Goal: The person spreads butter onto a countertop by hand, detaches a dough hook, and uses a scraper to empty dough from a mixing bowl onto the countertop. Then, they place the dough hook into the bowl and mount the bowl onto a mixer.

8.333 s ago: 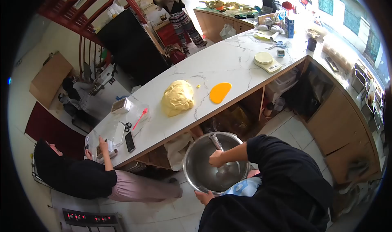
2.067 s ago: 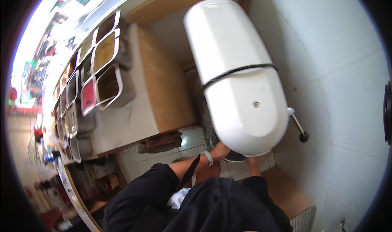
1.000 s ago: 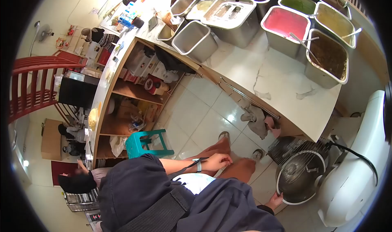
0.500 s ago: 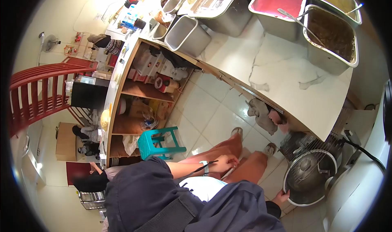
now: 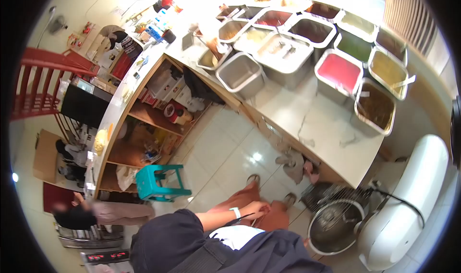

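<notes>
My left hand [image 5: 257, 209], with a pale-banded watch [image 5: 235, 213] on its wrist, hangs over my lap with the fingers curled; what they hold, if anything, I cannot make out. Low on the right, a little of my right hand [image 5: 306, 243] shows at the left rim of a steel mixing bowl [image 5: 336, 234], its fingers closed at the edge. My dark sleeve hides the rest of it. The bowl sits beside a white stand mixer [image 5: 408, 201], under a wire guard [image 5: 336, 213].
Steel containers of coloured mixtures, such as a pink one [image 5: 340, 73] and a brown one [image 5: 377, 109], crowd the marbled counter [image 5: 312, 124]. A teal stool [image 5: 156, 182] stands by open shelves [image 5: 144, 114]. Grey cloths [image 5: 293, 165] hang below the counter. Another person [image 5: 79, 215] stands at left.
My view has shifted, bringing more counter containers and the whole mixer into sight. My right hand is more hidden by the sleeve, still at the bowl's rim. My left hand keeps its curled pose.
</notes>
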